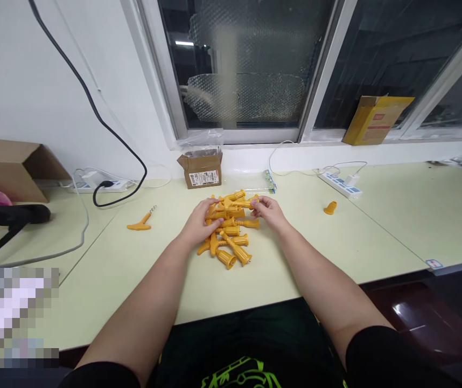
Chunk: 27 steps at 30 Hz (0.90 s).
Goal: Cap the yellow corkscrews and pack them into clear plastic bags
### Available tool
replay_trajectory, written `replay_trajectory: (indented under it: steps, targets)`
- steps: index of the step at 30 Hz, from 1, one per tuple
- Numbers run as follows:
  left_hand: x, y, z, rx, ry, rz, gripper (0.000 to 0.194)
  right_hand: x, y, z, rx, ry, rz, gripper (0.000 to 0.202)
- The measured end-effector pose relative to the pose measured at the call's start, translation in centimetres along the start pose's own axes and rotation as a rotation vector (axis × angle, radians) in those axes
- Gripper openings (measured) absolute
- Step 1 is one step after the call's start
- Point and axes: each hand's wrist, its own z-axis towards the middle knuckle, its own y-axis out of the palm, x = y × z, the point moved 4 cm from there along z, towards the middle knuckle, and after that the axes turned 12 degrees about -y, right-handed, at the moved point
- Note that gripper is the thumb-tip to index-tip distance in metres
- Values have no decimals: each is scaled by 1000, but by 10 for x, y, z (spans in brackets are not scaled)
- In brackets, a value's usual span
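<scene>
A heap of yellow plastic corkscrews lies on the table in front of me, with T-shaped handles and bell-shaped ends pointing various ways. My left hand curves around the heap's upper left side, thumb and fingers closed on a corkscrew there; its exact grip is partly hidden. At the upper right, my right hand pinches the bell end of a corkscrew lying across the top. Apart from the heap, a corkscrew handle with its metal spiral bare lies to the left. A loose yellow bell-shaped piece sits to the right.
Behind the heap stand an open cardboard box and clear plastic packaging. Power strips lie at the back left and right. A black cable hangs at left, near a black stand. A yellow carton leans against the window.
</scene>
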Motion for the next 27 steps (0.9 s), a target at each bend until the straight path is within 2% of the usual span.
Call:
replay_trajectory:
  steps: [3,7,12,24,27]
  targets:
    - [16,-1,-3,21,118,-52,40,-2,8,-5,-76,43,11,37]
    - [21,3,-5,28,57,-154,24,0,14,-9,-136,130,17,38]
    - [14,11,-5,-13,-98,-357,29,-1,15,-9,-140,147,9,45]
    - [12,13,-5,-42,-155,-396,37,-2,16,-9,-158,98,-36,48]
    - [9,15,-4,-56,-187,-474,40,-5,16,-9,-177,48,-26,48]
